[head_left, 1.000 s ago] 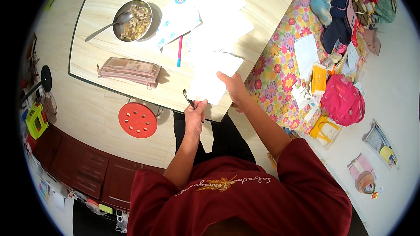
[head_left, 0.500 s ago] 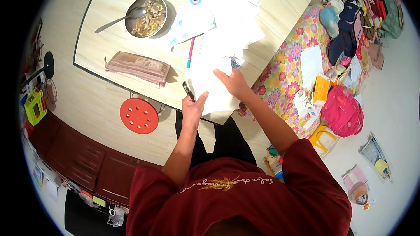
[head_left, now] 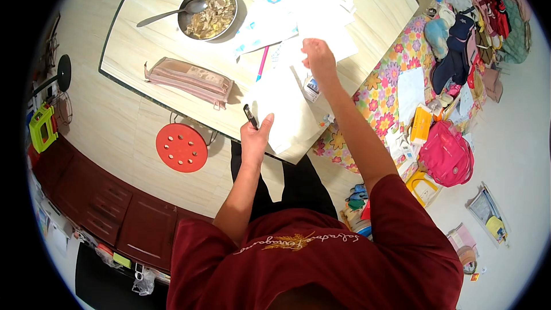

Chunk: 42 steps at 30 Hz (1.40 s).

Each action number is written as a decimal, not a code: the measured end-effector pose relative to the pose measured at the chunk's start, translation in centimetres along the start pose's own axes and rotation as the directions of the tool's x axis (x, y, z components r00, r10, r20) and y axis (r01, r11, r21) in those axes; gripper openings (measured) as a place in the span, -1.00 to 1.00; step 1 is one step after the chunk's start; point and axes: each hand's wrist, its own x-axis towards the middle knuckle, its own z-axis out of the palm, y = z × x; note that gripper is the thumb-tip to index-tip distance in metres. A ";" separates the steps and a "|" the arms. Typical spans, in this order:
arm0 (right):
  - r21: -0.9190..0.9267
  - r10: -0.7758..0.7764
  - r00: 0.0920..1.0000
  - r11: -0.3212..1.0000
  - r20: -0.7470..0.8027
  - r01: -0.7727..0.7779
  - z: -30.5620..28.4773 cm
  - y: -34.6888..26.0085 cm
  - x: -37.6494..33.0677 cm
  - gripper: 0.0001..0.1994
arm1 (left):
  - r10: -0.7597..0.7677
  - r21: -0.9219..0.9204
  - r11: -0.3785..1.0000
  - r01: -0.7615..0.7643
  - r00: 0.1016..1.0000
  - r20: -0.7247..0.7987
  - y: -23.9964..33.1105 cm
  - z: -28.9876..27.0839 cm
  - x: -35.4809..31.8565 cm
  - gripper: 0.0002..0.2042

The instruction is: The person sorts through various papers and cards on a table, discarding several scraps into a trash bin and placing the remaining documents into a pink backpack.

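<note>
While gripping a slim black pen (head_left: 250,116), left hand (head_left: 255,138) sits at near edge of pale wooden counter (head_left: 149,34), fingers clamped on pen, touching large white paper sheet (head_left: 284,109). Right hand (head_left: 317,57) stretched over scattered white papers (head_left: 321,20) mid-counter, fingers together, curled down; cannot tell if gripping. Pink pen (head_left: 262,63) just beside. Round metal bowl of food (head_left: 210,13) with spoon well apart, far left.
</note>
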 end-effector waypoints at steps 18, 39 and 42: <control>-0.002 -0.429 0.903 0.903 0.037 0.429 -3.6 -5.6 -3.3 -0.90 | -0.027 0.002 1.000 0.027 1.000 -0.009 -3.6 -2.3 -1.4 -0.80; -0.155 -0.806 0.591 0.580 0.033 0.800 -0.8 -8.6 5.9 -0.76 | -0.071 -0.013 0.997 0.072 0.997 0.020 -4.1 -1.4 -1.6 -0.83; -0.466 -0.854 0.497 0.382 0.150 0.798 0.5 -8.0 10.1 -0.48 | -0.094 0.016 0.995 0.094 0.995 0.027 -4.4 -1.4 -1.7 -0.82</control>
